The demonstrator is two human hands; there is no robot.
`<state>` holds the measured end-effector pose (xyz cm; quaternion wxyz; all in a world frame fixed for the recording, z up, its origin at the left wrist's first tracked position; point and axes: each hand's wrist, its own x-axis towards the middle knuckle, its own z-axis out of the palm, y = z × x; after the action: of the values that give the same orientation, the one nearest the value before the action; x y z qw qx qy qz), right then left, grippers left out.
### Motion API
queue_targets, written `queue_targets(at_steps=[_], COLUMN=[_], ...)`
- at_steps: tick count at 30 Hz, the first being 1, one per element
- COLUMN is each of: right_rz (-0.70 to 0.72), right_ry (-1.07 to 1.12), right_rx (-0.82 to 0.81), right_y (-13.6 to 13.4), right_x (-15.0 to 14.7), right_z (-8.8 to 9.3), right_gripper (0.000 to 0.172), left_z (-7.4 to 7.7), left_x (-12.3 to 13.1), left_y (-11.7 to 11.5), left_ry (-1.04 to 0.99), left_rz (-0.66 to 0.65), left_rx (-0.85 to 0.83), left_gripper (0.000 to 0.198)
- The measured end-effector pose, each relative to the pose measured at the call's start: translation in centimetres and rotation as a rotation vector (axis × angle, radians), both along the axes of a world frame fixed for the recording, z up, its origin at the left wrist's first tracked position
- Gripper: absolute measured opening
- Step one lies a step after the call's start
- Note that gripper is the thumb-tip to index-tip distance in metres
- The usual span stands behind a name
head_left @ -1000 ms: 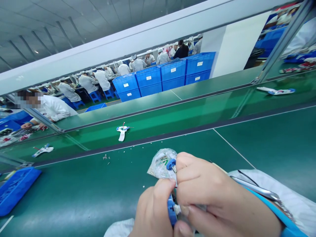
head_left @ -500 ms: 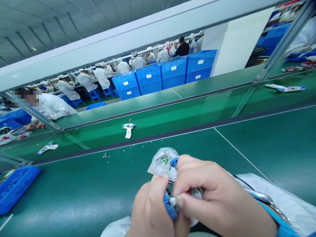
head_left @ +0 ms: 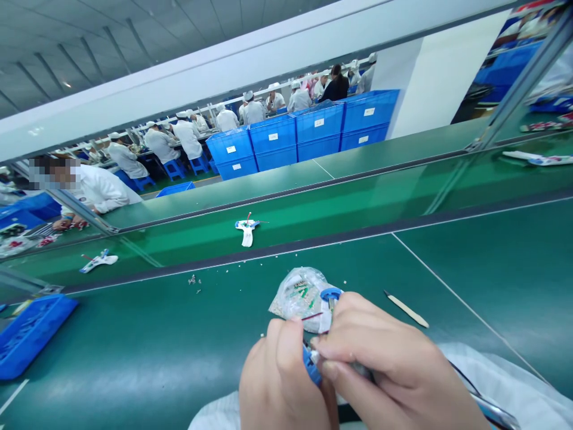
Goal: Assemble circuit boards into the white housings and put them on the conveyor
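Note:
Low in the middle, my left hand (head_left: 278,376) is closed around a blue plastic part (head_left: 312,369), mostly hidden by the fingers. My right hand (head_left: 394,370) pinches a small white piece (head_left: 314,356) at the edge of that part with thumb and forefinger. Above the right knuckles a round blue piece (head_left: 330,294) with metal under it sticks out; the hand hides how it is held. A thin dark red wire (head_left: 312,316) shows between the hands. Just behind them lies a clear plastic bag (head_left: 295,292) of small pale pieces.
A pale-handled, pointed tool (head_left: 408,310) lies to the right. Tiny bits (head_left: 193,279) are scattered near the bench's back edge. A blue tray (head_left: 58,322) is at the left. White T-shaped parts (head_left: 246,236) sit on the green belt (head_left: 304,218) behind. A co-worker (head_left: 101,185) sits across, left.
The white parts on the belt have shifted right. My hands remain together at the blue part, the right hand turned slightly. The pale-handled tool now shows fully beside it.

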<state>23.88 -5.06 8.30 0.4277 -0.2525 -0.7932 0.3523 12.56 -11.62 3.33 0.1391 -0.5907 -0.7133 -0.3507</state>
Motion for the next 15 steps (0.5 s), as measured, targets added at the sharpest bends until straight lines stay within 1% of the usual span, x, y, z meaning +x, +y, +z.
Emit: queue_targets(at_steps=[3, 6, 10, 11, 13, 15], right_rz=[0.005, 0.016, 0.001, -0.004, 0.014, 0.058], right_ry=[-0.023, -0.031, -0.018, -0.014, -0.014, -0.064], right_rx=[-0.026, -0.040, -0.056, -0.064, -0.095, -0.175], right_y=[-0.1, -0.1, 0.0, 0.1, 1.0, 3.0], right_x=[-0.3, -0.4, -0.3, -0.3, -0.5, -0.8], right_z=[-0.1, -0.2, -0.4, -0.6, -1.2, -2.4], right_gripper=[0.029, 0.029, 0.028, 0.026, 0.024, 0.022], left_z=[-0.4, -0.8, -0.9, -0.9, -0.7, -0.7], left_x=[-0.3, -0.4, -0.5, -0.6, -1.0, -1.4], left_y=[-0.3, -0.4, 0.0, 0.3, 1.1, 2.1], left_ry=[0.011, 0.023, 0.019, 0.025, 0.046, 0.040], left_rz=[-0.002, 0.020, 0.004, -0.013, -0.051, -0.114], left_rx=[-0.016, 0.009, 0.031, 0.004, -0.107, -0.257], left_gripper=[0.032, 0.029, 0.028, 0.029, 0.033, 0.044])
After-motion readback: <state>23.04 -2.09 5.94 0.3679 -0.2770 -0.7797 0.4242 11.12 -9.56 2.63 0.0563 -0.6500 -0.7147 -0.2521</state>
